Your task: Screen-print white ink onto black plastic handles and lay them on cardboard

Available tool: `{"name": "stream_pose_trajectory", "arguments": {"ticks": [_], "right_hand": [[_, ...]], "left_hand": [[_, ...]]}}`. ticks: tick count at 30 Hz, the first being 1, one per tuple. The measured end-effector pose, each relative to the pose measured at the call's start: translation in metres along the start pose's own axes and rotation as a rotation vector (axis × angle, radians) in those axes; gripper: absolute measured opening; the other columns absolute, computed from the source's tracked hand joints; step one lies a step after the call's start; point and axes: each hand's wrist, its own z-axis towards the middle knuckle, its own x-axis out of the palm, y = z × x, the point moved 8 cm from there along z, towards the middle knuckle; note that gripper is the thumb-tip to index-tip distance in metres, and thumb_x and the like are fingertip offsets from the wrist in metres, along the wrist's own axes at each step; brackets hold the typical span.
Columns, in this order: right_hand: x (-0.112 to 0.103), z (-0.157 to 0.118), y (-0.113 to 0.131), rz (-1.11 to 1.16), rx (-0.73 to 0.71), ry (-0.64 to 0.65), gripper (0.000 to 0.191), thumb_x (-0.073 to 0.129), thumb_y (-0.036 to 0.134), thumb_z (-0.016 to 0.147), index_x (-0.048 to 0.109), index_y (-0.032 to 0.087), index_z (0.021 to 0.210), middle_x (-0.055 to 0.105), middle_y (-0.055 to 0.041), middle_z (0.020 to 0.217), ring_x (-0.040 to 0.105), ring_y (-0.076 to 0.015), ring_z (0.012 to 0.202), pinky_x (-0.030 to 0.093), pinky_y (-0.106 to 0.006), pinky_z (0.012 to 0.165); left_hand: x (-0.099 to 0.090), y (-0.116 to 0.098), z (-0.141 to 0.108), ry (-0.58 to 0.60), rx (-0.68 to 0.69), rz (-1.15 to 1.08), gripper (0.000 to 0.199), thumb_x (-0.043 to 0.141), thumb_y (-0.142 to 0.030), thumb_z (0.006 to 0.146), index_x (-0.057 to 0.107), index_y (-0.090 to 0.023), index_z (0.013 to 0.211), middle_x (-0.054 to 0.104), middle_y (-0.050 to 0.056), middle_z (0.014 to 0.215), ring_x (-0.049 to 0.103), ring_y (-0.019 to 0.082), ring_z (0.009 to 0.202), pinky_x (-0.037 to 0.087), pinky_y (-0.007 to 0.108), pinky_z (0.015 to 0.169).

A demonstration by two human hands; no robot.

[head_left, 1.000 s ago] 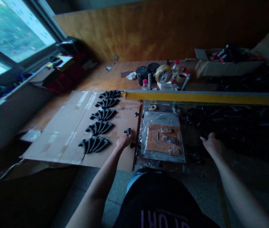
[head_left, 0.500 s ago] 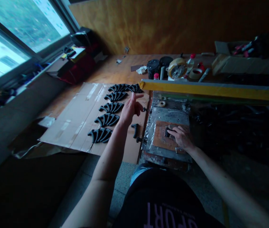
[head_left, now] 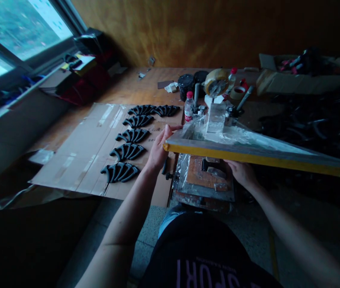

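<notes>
My left hand (head_left: 157,154) grips the left corner of a screen-printing frame (head_left: 248,155), thumb on top. The frame has a yellow-taped edge and white smears on its mesh, and it hangs tilted over a wooden block (head_left: 195,172). On that block rests a black curved handle-like piece (head_left: 207,165). My right hand (head_left: 242,172) is just under the frame's front edge, to the right of the piece, with most of its fingers hidden. Another black piece (head_left: 164,166) lies partly hidden beside my left wrist.
Rows of black curved pieces (head_left: 120,173) lie on a cardboard sheet (head_left: 77,148) at left. Behind the frame stand a red-capped bottle (head_left: 189,107), black tubs (head_left: 185,86) and a tape roll (head_left: 216,83). An open carton (head_left: 296,82) is at the back right.
The frame has come down and toward me, now over the block. My left hand has taken hold of its corner. My right hand has moved off the black piece, to the right.
</notes>
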Motion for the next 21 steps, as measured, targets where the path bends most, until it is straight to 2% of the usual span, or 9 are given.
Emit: {"name": "stream_pose_trajectory", "arguments": {"ticks": [3, 5, 7, 8, 10, 12, 15, 18, 21], "right_hand": [[-0.033, 0.005, -0.043, -0.071, 0.132, -0.136, 0.038, 0.038, 0.023, 0.094, 0.070, 0.009, 0.107, 0.072, -0.0107, 0.096, 0.064, -0.0225, 0.097, 0.054, -0.035, 0.086], [-0.058, 0.013, -0.057, -0.051, 0.172, -0.212, 0.043, 0.031, 0.024, 0.094, 0.070, 0.008, 0.104, 0.071, -0.0125, 0.098, 0.064, -0.0215, 0.094, 0.055, -0.033, 0.083], [-0.082, 0.027, -0.050, 0.042, 0.163, -0.324, 0.040, 0.038, 0.025, 0.093, 0.066, 0.006, 0.115, 0.066, -0.0156, 0.111, 0.063, -0.0231, 0.099, 0.054, -0.035, 0.085], [-0.091, 0.036, -0.037, 0.098, 0.123, -0.381, 0.039, 0.046, 0.027, 0.091, 0.063, 0.009, 0.121, 0.061, -0.0167, 0.120, 0.061, -0.0250, 0.105, 0.053, -0.038, 0.088], [-0.101, 0.057, 0.003, 0.169, -0.013, -0.433, 0.052, 0.062, 0.031, 0.084, 0.054, 0.014, 0.132, 0.049, -0.0166, 0.135, 0.054, -0.0292, 0.118, 0.049, -0.045, 0.095], [-0.094, 0.078, 0.048, 0.146, -0.140, -0.368, 0.063, 0.071, 0.032, 0.078, 0.050, 0.016, 0.135, 0.044, -0.0157, 0.139, 0.049, -0.0318, 0.122, 0.045, -0.048, 0.099], [-0.060, 0.092, 0.090, 0.071, -0.207, -0.108, 0.040, 0.071, 0.026, 0.078, 0.061, 0.016, 0.115, 0.060, -0.0131, 0.116, 0.056, -0.0284, 0.107, 0.048, -0.041, 0.090], [-0.029, 0.068, 0.100, 0.020, -0.256, 0.110, 0.010, 0.062, 0.019, 0.083, 0.064, 0.017, 0.093, 0.066, -0.0082, 0.092, 0.060, -0.0222, 0.087, 0.047, -0.032, 0.077], [-0.022, 0.023, 0.105, 0.033, -0.469, 0.174, 0.019, 0.050, 0.009, 0.085, 0.065, 0.019, 0.090, 0.067, -0.0063, 0.091, 0.060, -0.0196, 0.085, 0.044, -0.028, 0.074]], "left_hand": [[-0.002, 0.016, -0.012, 0.019, -0.118, 0.032, 0.058, 0.040, -0.064, 0.089, 0.069, -0.016, 0.105, 0.063, 0.006, 0.080, 0.057, 0.015, 0.067, 0.045, 0.023, 0.055], [-0.001, 0.039, -0.028, 0.073, -0.228, 0.084, 0.054, 0.046, -0.062, 0.088, 0.068, -0.017, 0.107, 0.059, 0.003, 0.076, 0.053, 0.012, 0.062, 0.041, 0.021, 0.051], [0.001, 0.070, -0.045, 0.137, -0.324, 0.126, 0.050, 0.053, -0.057, 0.086, 0.064, -0.020, 0.117, 0.055, -0.001, 0.072, 0.048, 0.010, 0.057, 0.037, 0.019, 0.047], [0.003, 0.087, -0.053, 0.159, -0.361, 0.140, 0.051, 0.054, -0.054, 0.085, 0.060, -0.021, 0.124, 0.054, -0.002, 0.070, 0.047, 0.010, 0.055, 0.036, 0.019, 0.047], [0.004, 0.120, -0.064, 0.163, -0.410, 0.185, 0.059, 0.056, -0.048, 0.085, 0.049, -0.022, 0.137, 0.055, -0.003, 0.069, 0.047, 0.009, 0.054, 0.036, 0.019, 0.048], [0.002, 0.147, -0.069, 0.124, -0.436, 0.273, 0.064, 0.059, -0.041, 0.083, 0.043, -0.023, 0.142, 0.057, -0.003, 0.070, 0.051, 0.011, 0.058, 0.040, 0.019, 0.052], [0.000, 0.170, -0.071, 0.076, -0.439, 0.387, 0.062, 0.061, -0.035, 0.082, 0.046, -0.023, 0.141, 0.061, -0.001, 0.074, 0.057, 0.013, 0.066, 0.044, 0.021, 0.059], [-0.002, 0.179, -0.070, 0.054, -0.425, 0.395, 0.060, 0.062, -0.036, 0.082, 0.049, -0.023, 0.138, 0.063, 0.001, 0.078, 0.058, 0.014, 0.069, 0.047, 0.023, 0.062], [-0.003, 0.186, -0.072, 0.046, -0.428, 0.370, 0.059, 0.062, -0.040, 0.082, 0.050, -0.023, 0.138, 0.064, 0.001, 0.079, 0.058, 0.015, 0.068, 0.047, 0.025, 0.062]]}}
